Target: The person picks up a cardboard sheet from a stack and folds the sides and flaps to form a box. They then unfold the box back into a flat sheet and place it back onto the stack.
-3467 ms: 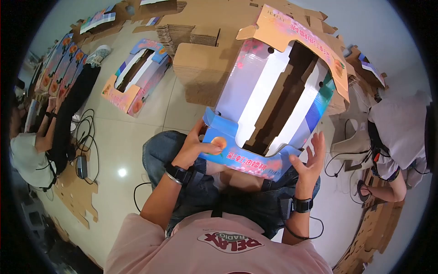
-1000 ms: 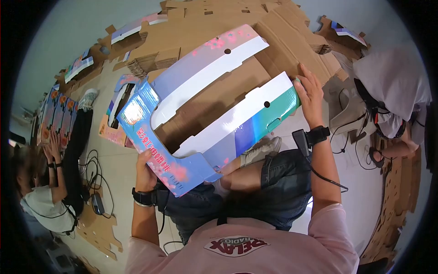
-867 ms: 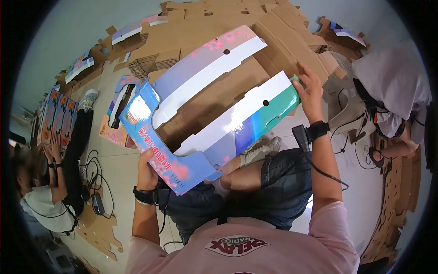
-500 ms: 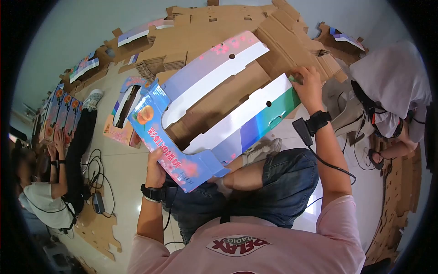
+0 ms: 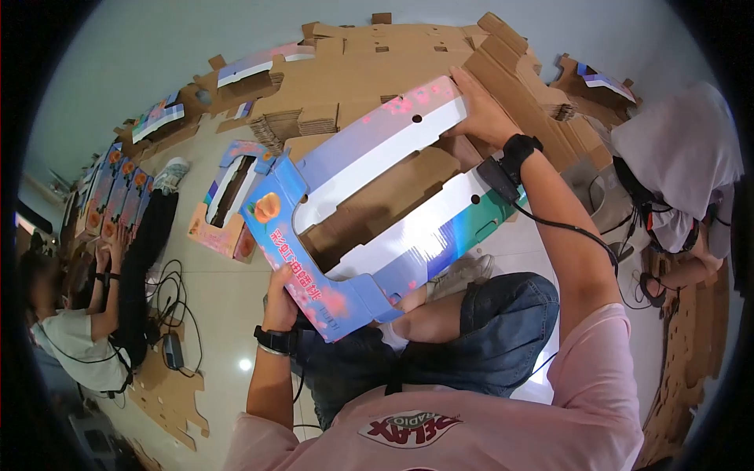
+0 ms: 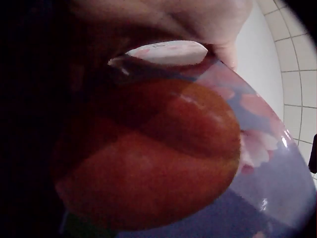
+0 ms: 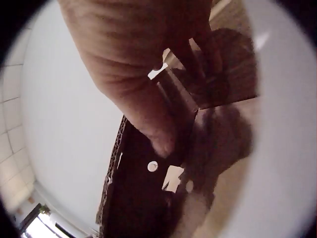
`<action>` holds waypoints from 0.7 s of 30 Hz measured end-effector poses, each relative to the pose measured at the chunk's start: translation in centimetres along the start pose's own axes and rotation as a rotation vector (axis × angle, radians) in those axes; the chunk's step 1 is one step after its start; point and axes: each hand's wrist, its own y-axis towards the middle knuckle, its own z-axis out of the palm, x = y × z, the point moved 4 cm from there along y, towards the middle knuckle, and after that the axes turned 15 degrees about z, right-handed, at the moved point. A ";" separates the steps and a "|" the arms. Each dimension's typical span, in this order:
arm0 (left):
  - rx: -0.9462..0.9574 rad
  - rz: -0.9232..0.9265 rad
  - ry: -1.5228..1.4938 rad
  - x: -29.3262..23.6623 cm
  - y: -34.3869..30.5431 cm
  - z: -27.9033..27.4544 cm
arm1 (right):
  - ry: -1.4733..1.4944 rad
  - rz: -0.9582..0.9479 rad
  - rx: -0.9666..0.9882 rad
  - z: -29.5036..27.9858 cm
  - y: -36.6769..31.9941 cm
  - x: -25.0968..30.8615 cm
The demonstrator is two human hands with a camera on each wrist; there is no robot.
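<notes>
A cardboard peach box [image 5: 361, 184], printed blue, pink and green with white inner flaps, lies tilted over the lap, its long top opening facing up. My left hand [image 5: 280, 302] grips its near printed end, thumb on the front panel and the other fingers hidden beneath. In the left wrist view, a large printed peach [image 6: 148, 153] fills the panel below that hand. My right hand [image 5: 485, 110] holds the far end of the left side wall. In the right wrist view, its thumb [image 7: 161, 141] reaches inside by a raw corrugated edge. The far end flap [image 5: 503, 59] stands folded outward, plain brown.
A second finished-looking peach box [image 5: 228, 196] stands on the tiled floor at left. Stacked flat cardboard [image 5: 318, 118] lies behind. More printed boxes [image 5: 110, 196], a seated person [image 5: 82, 345] and cables [image 5: 173, 314] are at far left. Another person [image 5: 667, 157] sits at right.
Since half a second ago, my right hand has moved from the green right corner across to the far end of the left wall. My left hand keeps its grip; earlier, the box turned anticlockwise.
</notes>
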 end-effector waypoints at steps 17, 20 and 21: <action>-0.132 0.020 -0.050 -0.7 -0.5 2.1 | 0.049 0.106 0.037 0.4 0.7 -0.1; -0.123 0.032 -0.032 -0.7 -0.2 1.4 | 0.109 0.183 0.033 2.0 -0.2 -2.3; -0.126 0.025 -0.038 -1.0 -0.2 2.0 | 0.107 0.177 0.033 1.8 0.1 -2.3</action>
